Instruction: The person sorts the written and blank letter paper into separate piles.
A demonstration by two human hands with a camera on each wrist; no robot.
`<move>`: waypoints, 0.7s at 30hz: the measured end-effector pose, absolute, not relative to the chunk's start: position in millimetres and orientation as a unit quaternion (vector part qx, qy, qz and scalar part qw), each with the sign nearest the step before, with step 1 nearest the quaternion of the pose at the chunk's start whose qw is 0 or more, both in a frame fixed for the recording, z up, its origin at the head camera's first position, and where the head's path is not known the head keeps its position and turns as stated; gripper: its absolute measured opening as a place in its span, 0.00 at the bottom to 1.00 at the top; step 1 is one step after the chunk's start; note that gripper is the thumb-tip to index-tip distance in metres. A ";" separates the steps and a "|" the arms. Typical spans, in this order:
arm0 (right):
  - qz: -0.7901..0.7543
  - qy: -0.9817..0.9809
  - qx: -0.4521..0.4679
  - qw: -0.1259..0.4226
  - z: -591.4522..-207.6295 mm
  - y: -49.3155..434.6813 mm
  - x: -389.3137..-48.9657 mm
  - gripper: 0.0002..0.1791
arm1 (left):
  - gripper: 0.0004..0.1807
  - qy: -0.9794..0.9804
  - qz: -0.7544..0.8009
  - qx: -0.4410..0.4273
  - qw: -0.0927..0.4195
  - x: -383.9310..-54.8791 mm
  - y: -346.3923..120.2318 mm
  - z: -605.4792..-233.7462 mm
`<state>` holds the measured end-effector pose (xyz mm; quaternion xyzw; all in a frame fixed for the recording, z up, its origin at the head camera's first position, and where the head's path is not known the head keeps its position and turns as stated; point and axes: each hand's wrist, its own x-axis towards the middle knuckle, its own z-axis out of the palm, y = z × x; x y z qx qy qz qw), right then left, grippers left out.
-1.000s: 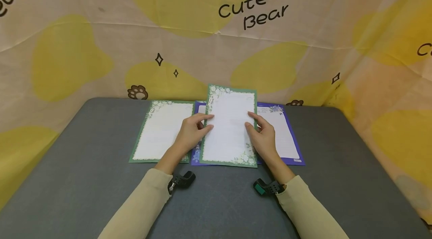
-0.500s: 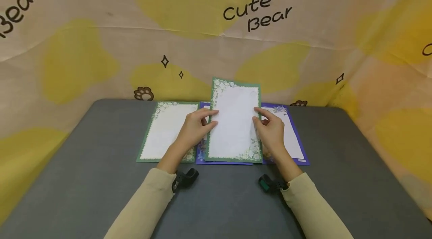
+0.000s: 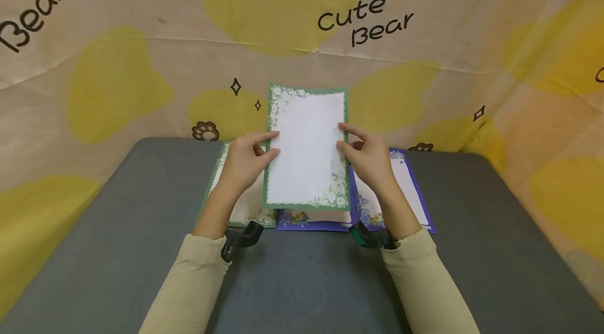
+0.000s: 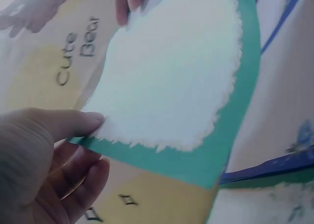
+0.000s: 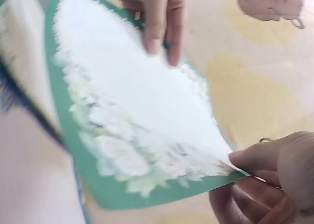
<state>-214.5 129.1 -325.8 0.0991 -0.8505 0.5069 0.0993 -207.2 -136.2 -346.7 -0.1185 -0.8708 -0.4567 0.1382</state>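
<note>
Between both hands a sheet of green-bordered floral paper (image 3: 306,150) is held up off the table, tilted toward the head camera. My left hand (image 3: 245,161) pinches its left edge with thumb and fingers; my right hand (image 3: 370,158) pinches the right edge the same way. In the left wrist view the paper (image 4: 167,77) bends slightly, with the left thumb (image 4: 73,123) on its face and fingers behind. The right wrist view shows white flowers printed along the paper (image 5: 122,150), with the right hand (image 5: 270,180) gripping its edge.
Beneath lie another green-bordered sheet (image 3: 250,208) on the left and purple-bordered sheets, one in the middle (image 3: 313,221) and one at right (image 3: 410,187). They rest on a grey table (image 3: 302,281). A yellow-patterned cloth (image 3: 264,19) hangs behind the table.
Both hands have raised the green-bordered paper and shifted it left, uncovering the lower part of the purple-bordered sheet in the middle. The head view has turned slightly.
</note>
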 end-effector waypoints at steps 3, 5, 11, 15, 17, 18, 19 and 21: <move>0.524 -0.842 0.103 0.075 -312.5 116.5 -214.3 0.24 | 0.22 -0.871 -0.455 -0.101 0.155 -204.0 -149.1 -336.3; 0.534 -0.837 0.108 0.059 -305.0 108.3 -215.3 0.25 | 0.22 -0.871 -0.452 -0.091 0.168 -201.6 -156.7 -330.3; 0.575 -0.808 0.120 0.038 -291.1 88.9 -221.9 0.27 | 0.21 -0.865 -0.447 -0.066 0.218 -195.5 -169.5 -319.5; 0.619 -0.775 0.118 0.043 -293.2 83.4 -220.2 0.27 | 0.21 -0.867 -0.443 -0.062 0.220 -193.4 -172.4 -315.7; 0.634 -0.764 0.113 0.045 -297.0 81.4 -219.6 0.27 | 0.21 -0.867 -0.444 -0.065 0.218 -193.2 -174.0 -313.6; 0.637 -0.761 0.111 0.045 -299.0 80.2 -219.3 0.27 | 0.21 -0.867 -0.443 -0.066 0.219 -193.1 -175.3 -312.5; 0.638 -0.761 0.110 0.043 -300.7 78.7 -219.3 0.27 | 0.21 -0.866 -0.443 -0.067 0.221 -192.9 -177.1 -311.5; 0.640 -0.759 0.113 0.041 -303.6 74.2 -220.4 0.27 | 0.21 -0.865 -0.444 -0.065 0.227 -192.1 -181.7 -309.4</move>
